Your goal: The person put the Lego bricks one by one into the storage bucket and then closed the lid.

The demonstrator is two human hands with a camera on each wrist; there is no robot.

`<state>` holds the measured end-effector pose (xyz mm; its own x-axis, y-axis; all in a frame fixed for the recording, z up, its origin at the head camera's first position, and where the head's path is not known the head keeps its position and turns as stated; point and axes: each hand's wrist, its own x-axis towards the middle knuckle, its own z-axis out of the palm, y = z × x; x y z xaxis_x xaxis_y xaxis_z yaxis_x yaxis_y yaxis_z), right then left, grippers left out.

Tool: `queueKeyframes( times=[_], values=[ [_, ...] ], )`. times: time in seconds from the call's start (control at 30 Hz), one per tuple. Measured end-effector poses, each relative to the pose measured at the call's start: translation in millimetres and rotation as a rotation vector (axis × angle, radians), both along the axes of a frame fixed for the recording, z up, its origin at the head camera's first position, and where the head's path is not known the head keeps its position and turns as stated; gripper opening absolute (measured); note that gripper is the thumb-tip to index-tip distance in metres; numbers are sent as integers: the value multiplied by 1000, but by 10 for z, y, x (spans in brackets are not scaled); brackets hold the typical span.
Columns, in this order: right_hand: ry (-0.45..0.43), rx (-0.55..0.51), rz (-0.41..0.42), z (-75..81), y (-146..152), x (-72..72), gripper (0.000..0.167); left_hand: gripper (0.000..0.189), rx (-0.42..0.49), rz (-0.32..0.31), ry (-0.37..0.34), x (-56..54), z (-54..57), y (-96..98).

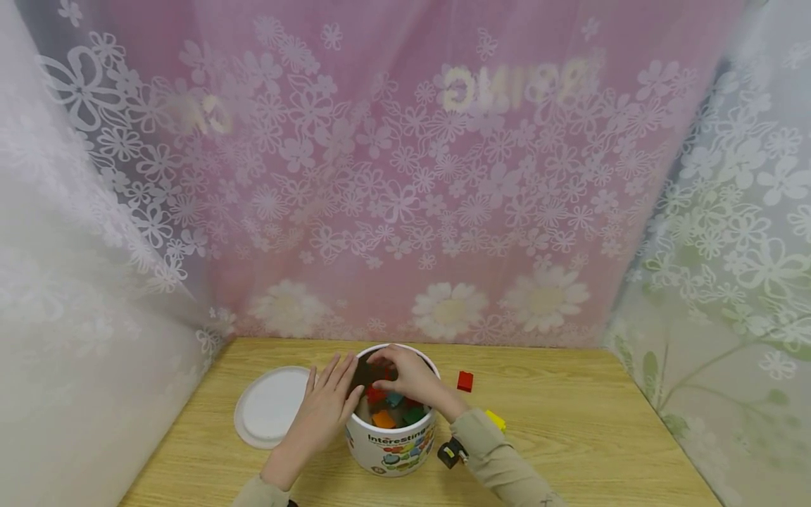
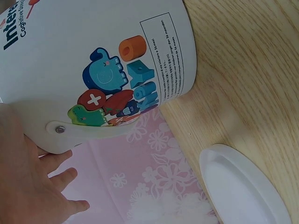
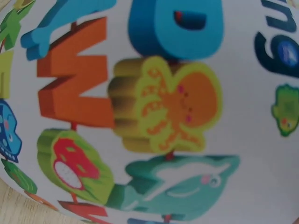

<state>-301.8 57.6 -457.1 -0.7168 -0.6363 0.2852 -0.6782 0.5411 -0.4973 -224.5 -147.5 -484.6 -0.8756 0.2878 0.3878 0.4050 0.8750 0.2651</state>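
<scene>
A white round bucket [image 1: 361, 447] with printed toy pictures stands at the front middle of the table, holding several loose coloured building blocks, among them an orange block [image 1: 383, 420] and a green block [image 1: 414, 415]. My left hand [image 1: 324, 405] rests at the bucket's left rim with straight, spread fingers; in the left wrist view the hand [image 2: 28, 179] lies beside the handle's pivot. Over the opening, my right hand [image 1: 408, 377] reaches in with bent fingers, thumb and fingertips apart, and no block shows between them. The right wrist view has only the bucket's printed wall [image 3: 252, 126].
A white round lid [image 1: 272, 405] lies on the table left of the bucket. To the right are a red block [image 1: 465, 381] and a yellow block [image 1: 496, 420], partly behind the right sleeve [image 1: 500, 458]. Flowered curtains [image 1: 405, 211] enclose the wooden table [image 1: 570, 401].
</scene>
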Motion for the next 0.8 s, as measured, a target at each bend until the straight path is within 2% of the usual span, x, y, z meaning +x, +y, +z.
queueKeyframes(
  times=[0.27, 0.5, 0.8],
  values=[
    [-77, -194, -27, 6, 51, 15, 28, 58, 10, 3, -10, -3, -2, 3],
    [-78, -262, -48, 48, 180, 54, 30, 59, 7, 5, -26, -7, -2, 7],
    [-80, -365, -17, 115, 413, 79, 33, 60, 10, 14, -20, -1, 2, 9]
  ],
)
